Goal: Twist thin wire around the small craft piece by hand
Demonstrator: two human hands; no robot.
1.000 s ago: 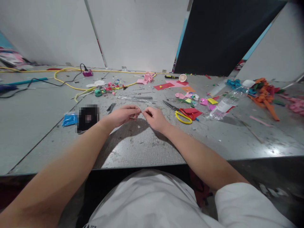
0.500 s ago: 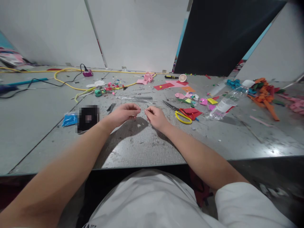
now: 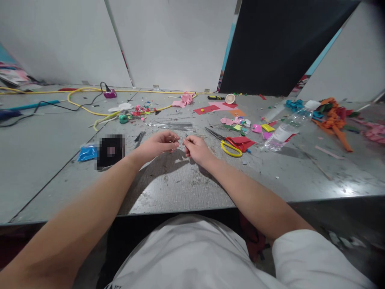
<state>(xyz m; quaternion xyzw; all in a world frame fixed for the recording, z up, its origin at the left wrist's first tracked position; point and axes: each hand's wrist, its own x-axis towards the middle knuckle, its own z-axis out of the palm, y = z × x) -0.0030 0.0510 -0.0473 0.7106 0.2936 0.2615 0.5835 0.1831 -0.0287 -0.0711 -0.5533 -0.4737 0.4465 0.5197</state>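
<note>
My left hand (image 3: 159, 144) is above the table with its fingers curled and the thumb drawn in to the fingertips. A thin pale line shows at those fingertips, too fine to name. Just to its right, a small gap away, my right hand (image 3: 197, 148) is closed in a pinch; whatever sits between its fingers is too small to make out. Beyond both hands lies a bundle of thin grey wires (image 3: 176, 125). Scissors (image 3: 231, 147) with yellow and red handles rest to the right of my right hand.
A clear plastic bottle (image 3: 279, 134) leans at the right, near orange crumpled strips (image 3: 333, 116). Left of my hands are a blurred-out black object (image 3: 110, 151) and a blue packet (image 3: 87, 153). A yellow cable (image 3: 87, 110) runs along the back, with red paper (image 3: 207, 109) and a cutter knife (image 3: 216, 98).
Both hands stay almost in place, with slight finger movement. A thin pale line now shows at my left fingertips. The whole view has shifted slightly.
</note>
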